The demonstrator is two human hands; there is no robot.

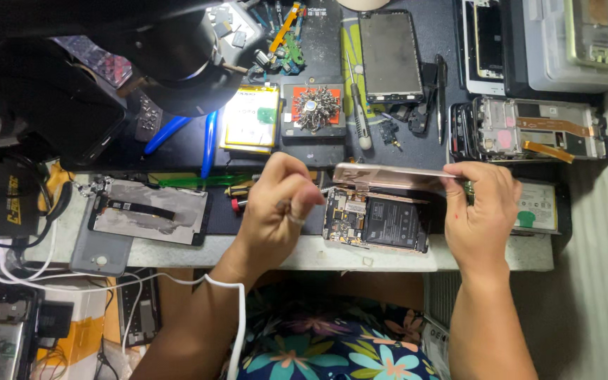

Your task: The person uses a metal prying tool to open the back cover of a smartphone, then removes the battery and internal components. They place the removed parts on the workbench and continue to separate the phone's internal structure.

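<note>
Rose-gold back cover (388, 174) lifted off an opened phone (376, 224)
Right hand (482, 208) grips the cover's edge; left hand (280, 204) pinches closed beside the phone's circuit board.

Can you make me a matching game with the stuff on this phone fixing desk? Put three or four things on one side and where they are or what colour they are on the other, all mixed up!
Things:
1. Open phone
2. Pink back cover
3. Pile of screws
4. Blue-handled tool

Places or states:
A. On a red pad at the back of the desk
B. Flat on the desk, its black battery showing
C. Lying beside the microscope
D. Lifted at one edge by the right hand

Pairs: 1-B, 2-D, 3-A, 4-C. The left hand pinches something thin near the phone's corner.
</note>
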